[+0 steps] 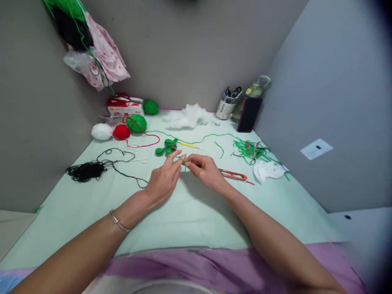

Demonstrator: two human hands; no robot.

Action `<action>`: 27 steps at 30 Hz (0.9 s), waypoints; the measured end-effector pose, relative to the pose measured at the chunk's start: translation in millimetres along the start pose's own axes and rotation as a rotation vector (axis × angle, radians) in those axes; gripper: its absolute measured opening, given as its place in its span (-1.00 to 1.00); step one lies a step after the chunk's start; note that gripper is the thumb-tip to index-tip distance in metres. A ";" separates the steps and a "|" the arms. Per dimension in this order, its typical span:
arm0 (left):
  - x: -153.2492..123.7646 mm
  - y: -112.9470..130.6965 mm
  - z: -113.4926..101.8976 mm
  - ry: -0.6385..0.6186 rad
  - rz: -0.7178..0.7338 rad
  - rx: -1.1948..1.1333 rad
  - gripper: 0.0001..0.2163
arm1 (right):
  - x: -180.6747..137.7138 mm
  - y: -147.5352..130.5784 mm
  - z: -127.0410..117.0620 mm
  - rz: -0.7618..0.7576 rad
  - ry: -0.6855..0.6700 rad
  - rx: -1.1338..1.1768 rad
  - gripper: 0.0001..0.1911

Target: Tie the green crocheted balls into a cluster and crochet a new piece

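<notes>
Fingers of your left hand [163, 179] and right hand [206, 169] pinch the green yarn strand [184, 162], seemingly mid-knot; tightening it calls for even tension.

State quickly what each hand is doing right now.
Left hand: fingertips pinched on the short green yarn strand.
Right hand: closed, pinching the same strand.

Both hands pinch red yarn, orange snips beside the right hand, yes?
No: the head view shows the yarn between left hand and right hand is green, not red. The snips do lie beside the right hand.
</notes>
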State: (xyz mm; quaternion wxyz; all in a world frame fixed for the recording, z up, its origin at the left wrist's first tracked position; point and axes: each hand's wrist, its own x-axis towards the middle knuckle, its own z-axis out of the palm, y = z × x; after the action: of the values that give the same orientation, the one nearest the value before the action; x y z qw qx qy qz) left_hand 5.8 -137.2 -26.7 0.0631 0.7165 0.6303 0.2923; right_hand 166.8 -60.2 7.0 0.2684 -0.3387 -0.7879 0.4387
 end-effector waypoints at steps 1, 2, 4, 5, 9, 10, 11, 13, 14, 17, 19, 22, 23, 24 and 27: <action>0.1 0.1 -0.5 -0.008 -0.003 0.010 -0.59 | 0.1 -0.2 -0.5 0.014 0.004 0.003 -0.78; 0.1 0.1 -1.0 -0.015 -0.004 0.021 -0.59 | 0.2 -0.3 -1.1 0.021 0.003 0.008 -0.78; -0.1 -0.4 -1.7 -0.026 -0.002 0.041 -0.59 | 0.2 -0.6 -2.3 0.018 -0.022 0.020 -0.79; -0.3 -0.9 -1.9 -0.030 0.001 0.050 -0.58 | 0.2 -0.8 -2.8 0.018 -0.033 0.029 -0.79; -0.6 -3.1 -2.0 -0.042 0.004 0.079 -0.59 | -0.2 -1.4 -3.7 0.046 -0.026 0.068 -0.79; -0.4 -3.6 -1.9 -0.047 0.005 0.082 -0.59 | -0.1 -1.3 -3.5 0.047 -0.037 0.080 -0.79; -0.3 -4.0 -1.9 -0.051 0.008 0.085 -0.59 | 0.1 -1.2 -3.2 0.050 -0.048 0.090 -0.80; 0.2 -4.5 -1.9 -0.055 0.014 0.089 -0.59 | 0.8 -0.3 -2.5 0.070 -0.049 0.107 -0.80; 0.5 -4.7 -2.1 -0.059 0.016 0.092 -0.59 | 1.2 0.3 -2.3 0.077 -0.049 0.118 -0.80; 0.9 -4.5 -2.8 -0.077 0.017 0.101 -0.58 | 2.5 2.6 -2.3 0.079 -0.068 0.158 -0.80; 0.7 -4.4 -3.1 -0.081 0.019 0.114 -0.58 | 2.8 3.6 -2.8 0.093 -0.055 0.180 -0.80; 0.3 -4.6 -3.1 -0.079 0.035 0.118 -0.60 | 1.9 3.0 -3.1 0.100 -0.082 0.218 -0.80; 0.3 -4.7 -3.2 -0.072 0.042 0.109 -0.60 | 1.2 2.2 -2.8 0.093 -0.103 0.229 -0.80; 0.3 -4.8 -3.4 -0.056 0.048 0.091 -0.61 | 0.4 1.4 -2.3 0.086 -0.112 0.234 -0.80; 1.2 -5.1 -5.0 0.041 0.030 -0.046 -0.66 | -2.5 -1.0 0.0 0.052 -0.042 0.169 -0.79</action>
State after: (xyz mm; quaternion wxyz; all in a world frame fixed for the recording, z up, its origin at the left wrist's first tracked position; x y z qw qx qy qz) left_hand -1.1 -136.4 -24.6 0.0622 0.7181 0.6136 0.3225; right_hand 168.1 -62.5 7.6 0.2682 -0.3258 -0.7444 0.5174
